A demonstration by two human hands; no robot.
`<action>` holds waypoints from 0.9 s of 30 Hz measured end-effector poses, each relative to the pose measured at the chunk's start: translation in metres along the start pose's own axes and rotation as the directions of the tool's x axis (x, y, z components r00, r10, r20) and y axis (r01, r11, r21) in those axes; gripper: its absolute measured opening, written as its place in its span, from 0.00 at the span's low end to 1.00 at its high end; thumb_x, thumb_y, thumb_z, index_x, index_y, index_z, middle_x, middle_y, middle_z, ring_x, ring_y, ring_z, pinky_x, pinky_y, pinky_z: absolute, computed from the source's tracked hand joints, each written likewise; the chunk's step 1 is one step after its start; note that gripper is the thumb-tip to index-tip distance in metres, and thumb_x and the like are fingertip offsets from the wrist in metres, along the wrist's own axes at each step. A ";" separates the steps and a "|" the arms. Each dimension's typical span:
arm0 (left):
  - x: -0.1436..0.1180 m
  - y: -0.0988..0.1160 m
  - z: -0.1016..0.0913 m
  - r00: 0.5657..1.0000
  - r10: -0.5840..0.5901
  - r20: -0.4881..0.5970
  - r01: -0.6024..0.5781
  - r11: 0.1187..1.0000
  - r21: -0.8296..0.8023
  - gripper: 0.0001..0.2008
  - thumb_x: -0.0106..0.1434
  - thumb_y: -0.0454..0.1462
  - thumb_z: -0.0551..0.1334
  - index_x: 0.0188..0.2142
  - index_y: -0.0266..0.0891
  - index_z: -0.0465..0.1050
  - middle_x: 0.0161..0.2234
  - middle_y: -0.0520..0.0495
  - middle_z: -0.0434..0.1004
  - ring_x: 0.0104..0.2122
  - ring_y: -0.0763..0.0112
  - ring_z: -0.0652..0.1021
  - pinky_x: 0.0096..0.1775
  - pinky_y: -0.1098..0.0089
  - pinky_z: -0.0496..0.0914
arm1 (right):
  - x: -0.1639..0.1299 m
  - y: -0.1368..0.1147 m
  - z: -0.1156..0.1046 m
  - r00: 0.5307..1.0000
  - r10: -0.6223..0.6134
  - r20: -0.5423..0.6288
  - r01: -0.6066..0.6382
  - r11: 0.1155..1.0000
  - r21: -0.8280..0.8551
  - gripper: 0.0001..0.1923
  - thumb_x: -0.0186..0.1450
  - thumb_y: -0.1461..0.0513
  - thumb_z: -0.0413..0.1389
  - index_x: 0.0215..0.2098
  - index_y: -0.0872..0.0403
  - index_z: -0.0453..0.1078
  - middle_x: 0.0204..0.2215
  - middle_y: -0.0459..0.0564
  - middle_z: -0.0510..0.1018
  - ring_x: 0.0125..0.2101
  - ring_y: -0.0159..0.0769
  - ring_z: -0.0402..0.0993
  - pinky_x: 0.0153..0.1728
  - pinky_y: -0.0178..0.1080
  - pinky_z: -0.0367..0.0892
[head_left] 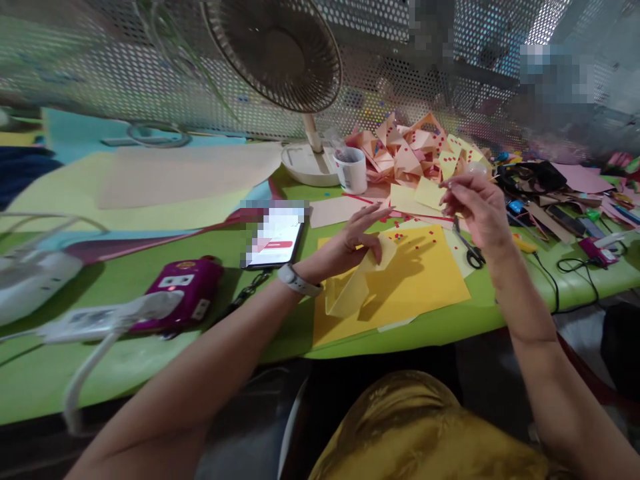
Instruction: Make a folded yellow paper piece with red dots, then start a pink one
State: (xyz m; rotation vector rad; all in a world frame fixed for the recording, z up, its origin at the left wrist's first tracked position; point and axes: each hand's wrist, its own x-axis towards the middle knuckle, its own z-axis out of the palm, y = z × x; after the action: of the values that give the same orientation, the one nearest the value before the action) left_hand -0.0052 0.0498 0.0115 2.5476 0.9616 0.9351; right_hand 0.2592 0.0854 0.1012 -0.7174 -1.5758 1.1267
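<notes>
My left hand (354, 245) grips a folded strip of pale yellow paper (349, 293) between thumb and a finger, its other fingers stretched out. The folded paper stands over a deeper yellow sheet (425, 283). My right hand (477, 203) is raised to the right, its fingertips pinched together; whatever may be between them is too small to make out. Behind those fingertips lie pale yellow paper pieces (404, 199). Tiny red paper bits (398, 235) are scattered at the top of the yellow sheet. Black-handled scissors (475, 257) lie below my right wrist.
A lit phone (275, 235) and a purple power adapter (193, 293) with white plugs are on the left. Farther back stand a fan (313, 167), a white cup (351, 175) and a heap of folded orange papers (400, 157). Tools and cables clutter the right.
</notes>
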 end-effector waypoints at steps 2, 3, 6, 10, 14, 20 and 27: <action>0.000 0.000 0.000 1.000 0.005 0.012 -0.004 1.000 -0.010 0.20 0.54 0.19 0.51 0.25 0.39 0.78 0.71 0.53 0.52 0.71 0.56 0.50 0.69 0.49 0.49 | -0.004 -0.012 -0.003 0.993 -0.096 -0.061 0.097 0.995 0.019 0.11 0.61 0.52 0.65 0.34 0.51 0.74 0.25 0.41 0.77 0.23 0.25 0.72 0.25 0.30 0.70; 0.001 0.001 0.000 1.000 0.010 0.019 -0.010 1.000 -0.015 0.20 0.54 0.19 0.51 0.25 0.39 0.78 0.71 0.53 0.52 0.71 0.57 0.50 0.69 0.49 0.48 | -0.006 -0.015 -0.004 0.988 -0.131 -0.087 0.134 0.990 0.031 0.11 0.61 0.53 0.65 0.34 0.50 0.74 0.24 0.41 0.76 0.22 0.25 0.72 0.23 0.29 0.70; 0.001 0.002 0.000 0.999 0.032 0.036 -0.031 0.999 -0.022 0.20 0.53 0.18 0.51 0.24 0.39 0.78 0.71 0.53 0.52 0.71 0.56 0.49 0.69 0.48 0.47 | -0.010 -0.013 -0.004 0.986 -0.135 -0.095 0.138 0.990 0.026 0.11 0.62 0.52 0.64 0.33 0.50 0.74 0.23 0.40 0.75 0.19 0.24 0.70 0.21 0.29 0.69; 0.001 0.002 0.001 0.997 0.057 0.054 -0.056 0.998 -0.021 0.19 0.57 0.20 0.53 0.25 0.39 0.78 0.72 0.52 0.50 0.71 0.55 0.48 0.69 0.49 0.47 | -0.017 0.009 0.000 0.999 0.015 0.037 -0.013 0.998 -0.054 0.14 0.60 0.51 0.64 0.33 0.52 0.75 0.23 0.42 0.77 0.20 0.26 0.71 0.24 0.31 0.71; 0.001 0.002 0.002 0.996 0.064 0.065 -0.063 0.998 -0.016 0.19 0.60 0.22 0.54 0.25 0.39 0.79 0.72 0.52 0.50 0.71 0.55 0.48 0.69 0.50 0.47 | -0.024 0.023 0.007 0.990 0.067 0.124 -0.053 0.992 -0.114 0.13 0.62 0.52 0.62 0.36 0.54 0.75 0.26 0.44 0.78 0.24 0.28 0.74 0.28 0.33 0.73; 0.000 -0.003 0.007 0.993 0.084 0.078 -0.082 0.996 -0.035 0.18 0.58 0.21 0.56 0.25 0.40 0.79 0.72 0.53 0.50 0.72 0.58 0.46 0.69 0.51 0.48 | -0.019 0.036 0.024 0.876 -0.029 0.482 0.230 0.902 -0.365 0.09 0.64 0.60 0.58 0.42 0.52 0.76 0.43 0.51 0.78 0.42 0.36 0.76 0.47 0.42 0.73; 0.000 -0.005 0.009 0.995 0.078 0.059 -0.074 0.996 -0.058 0.19 0.62 0.22 0.57 0.26 0.43 0.81 0.71 0.53 0.52 0.71 0.57 0.48 0.68 0.48 0.48 | -0.011 0.060 0.033 0.709 -0.042 0.704 0.486 0.753 -0.444 0.10 0.64 0.64 0.58 0.45 0.53 0.74 0.47 0.54 0.74 0.52 0.42 0.70 0.55 0.47 0.66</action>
State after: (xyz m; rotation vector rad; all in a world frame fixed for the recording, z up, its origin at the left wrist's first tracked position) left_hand -0.0022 0.0535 0.0020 2.5659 0.8148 0.8854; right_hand 0.2259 0.0890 0.0409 -0.4424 -2.6441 0.6329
